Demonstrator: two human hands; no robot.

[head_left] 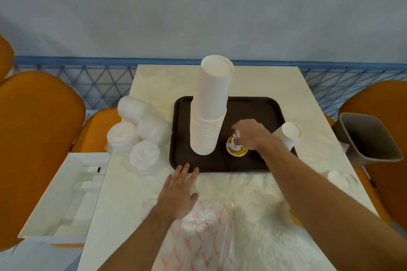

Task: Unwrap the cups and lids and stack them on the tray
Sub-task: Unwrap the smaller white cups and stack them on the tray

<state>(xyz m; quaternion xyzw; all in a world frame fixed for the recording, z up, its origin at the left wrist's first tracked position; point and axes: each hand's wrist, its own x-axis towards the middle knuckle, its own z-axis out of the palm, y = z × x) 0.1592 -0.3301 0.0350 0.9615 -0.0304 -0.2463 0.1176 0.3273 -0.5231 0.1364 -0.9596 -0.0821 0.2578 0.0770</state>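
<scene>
- On a pale cream rectangular table (253,81) sits a dark brown plastic tray (259,112) with rounded corners.
- Toward the tray's left side rises a tall stack of upside-down white paper cups (210,114), leaning slightly.
- Just right of that stack, the right hand (251,133) reaches down from above and grips a small white paper cup with a yellow and brown pattern (235,148), fingers curled round its upper part; the cup's lower end rests on the tray.
- Beside the right wrist, at the tray's right edge, stands a short stack of white cups (290,134).
- The left hand (179,191) lies flat, fingers straight and spread, holding nothing, its fingertips reaching the tray's near edge.
- Under and near that hand lies crumpled clear plastic wrap with red markings (220,226).
- Left of the tray, bundles of translucent white plastic lids (141,136) are piled together in wrapping.
- To the right stands a grey bin (370,138).
</scene>
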